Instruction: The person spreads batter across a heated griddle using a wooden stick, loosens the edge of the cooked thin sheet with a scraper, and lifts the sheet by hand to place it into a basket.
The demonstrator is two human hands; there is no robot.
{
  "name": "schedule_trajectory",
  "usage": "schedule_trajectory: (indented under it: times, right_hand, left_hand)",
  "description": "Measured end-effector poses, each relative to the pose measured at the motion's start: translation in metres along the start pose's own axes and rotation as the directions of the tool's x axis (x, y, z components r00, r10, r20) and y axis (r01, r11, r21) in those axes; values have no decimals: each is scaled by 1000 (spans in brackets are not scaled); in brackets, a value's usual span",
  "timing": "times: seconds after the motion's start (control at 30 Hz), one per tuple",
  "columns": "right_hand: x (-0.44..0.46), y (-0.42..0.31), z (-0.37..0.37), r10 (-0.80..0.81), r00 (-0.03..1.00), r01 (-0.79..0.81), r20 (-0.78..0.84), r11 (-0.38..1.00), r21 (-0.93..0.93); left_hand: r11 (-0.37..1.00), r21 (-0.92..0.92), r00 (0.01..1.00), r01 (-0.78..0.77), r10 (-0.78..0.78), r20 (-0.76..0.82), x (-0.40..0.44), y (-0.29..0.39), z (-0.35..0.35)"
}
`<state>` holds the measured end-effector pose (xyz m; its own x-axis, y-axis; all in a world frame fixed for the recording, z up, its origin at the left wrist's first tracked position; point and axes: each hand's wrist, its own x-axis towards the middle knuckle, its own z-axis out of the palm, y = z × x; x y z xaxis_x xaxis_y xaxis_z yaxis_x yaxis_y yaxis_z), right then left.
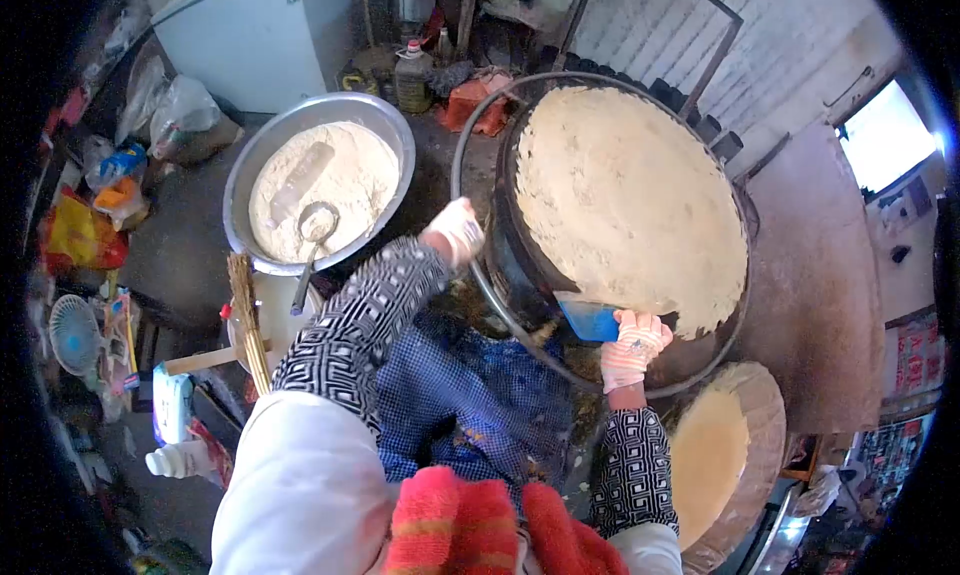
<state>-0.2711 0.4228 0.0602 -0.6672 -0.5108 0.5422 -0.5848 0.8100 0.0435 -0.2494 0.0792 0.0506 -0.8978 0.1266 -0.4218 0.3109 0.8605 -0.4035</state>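
My right hand [637,350], in a striped glove, grips a blue scraper [590,320] at the near edge of a large round griddle. A broad, pale sheet of batter [630,195] covers most of the griddle top, ragged at its rim. A metal ring [497,300] runs around the griddle. At the ring's left side, my gloved left hand [458,231] is closed over it; the fingertips are not clear. Left of that hand stands a metal basin [400,135] of pale flour, with a ladle [318,225] and a clear scoop-like piece [301,182] in it.
A lined tub of pale batter [710,455] stands at lower right. A brown board [815,275] lies right of the griddle. Left are a straw brush [246,315], a white bottle [180,461] and plastic bags [185,115]. An oil jug [412,78] stands behind.
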Motion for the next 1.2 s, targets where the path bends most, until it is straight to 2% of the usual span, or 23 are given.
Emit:
schedule_trajectory:
  times: [0.03,0.07,0.13,0.17,0.2,0.23,0.27,0.3,0.33,0.4,0.43,0.5,0.53,0.6,0.67,0.77,0.93,1.07,1.13,1.2]
  right_hand:
    - [-1,-2,1,9,999,-9,-32,1000,-4]
    - [5,-9,5,28,998,-26,-51,999,33]
    - [1,-14,5,51,997,-46,-57,996,82]
    - [3,-13,7,32,997,-26,-65,996,87]
    - [5,-13,10,5,993,9,-121,993,115]
    - [7,-15,14,22,995,-10,-100,993,118]
    - [5,-20,22,36,997,-27,-71,992,126]
    - [7,-21,21,25,997,-14,-75,989,148]
    - [7,-21,18,15,996,-4,-87,991,130]
    - [7,-21,15,14,993,-2,-120,995,100]
    - [5,-18,23,13,982,7,-191,994,106]
    - [5,-16,17,22,986,-7,-163,996,90]
    - [6,-16,15,24,988,-11,-151,996,83]
    - [8,-14,19,41,988,-33,-149,998,58]
    - [10,-12,21,59,984,-54,-168,998,34]
    - [6,1,23,59,972,-60,-227,998,0]
    - [-10,13,16,79,984,-76,-162,997,25]
    - [-6,11,13,95,983,-87,-156,995,55]
    - [-1,7,14,87,978,-76,-187,995,66]
    - [1,6,18,23,993,-8,-112,992,127]
  left_hand:
    - [1000,-16,996,-13,15,85,-14,24,-11]
    - [998,-62,996,7,-2,84,-25,51,-25]
    - [973,-230,1000,-5,0,-23,-44,126,-61]
    - [951,-304,994,-64,34,-102,-52,163,-83]
    - [913,-371,976,-170,104,-191,-61,197,-104]
    - [857,-426,944,-290,182,-276,-73,224,-117]
    - [786,-458,886,-414,232,-402,-83,245,-116]
    - [699,-423,702,-577,158,-695,-92,261,-101]
    - [622,-321,438,-714,40,-898,-110,264,-95]
    - [609,-380,429,-696,-71,-900,-136,229,-90]
    - [531,-625,770,-572,87,-632,-137,206,-78]
    - [669,-688,757,-282,-286,-588,-153,174,-49]
    - [665,-736,710,-127,-457,-536,-162,159,-35]
    - [605,-796,609,-26,-622,-492,-166,140,-9]
    - [565,-825,571,18,-683,-456,-171,127,-2]
    - [513,-858,544,30,-729,-416,-175,131,-3]
    - [572,-812,622,-115,-596,-508,-188,158,-22]
    - [535,-821,666,-202,-539,-515,-193,185,-36]
    - [534,-796,653,-284,-500,-568,-193,193,-38]
    - [549,-786,677,-283,-467,-569,-201,195,-43]
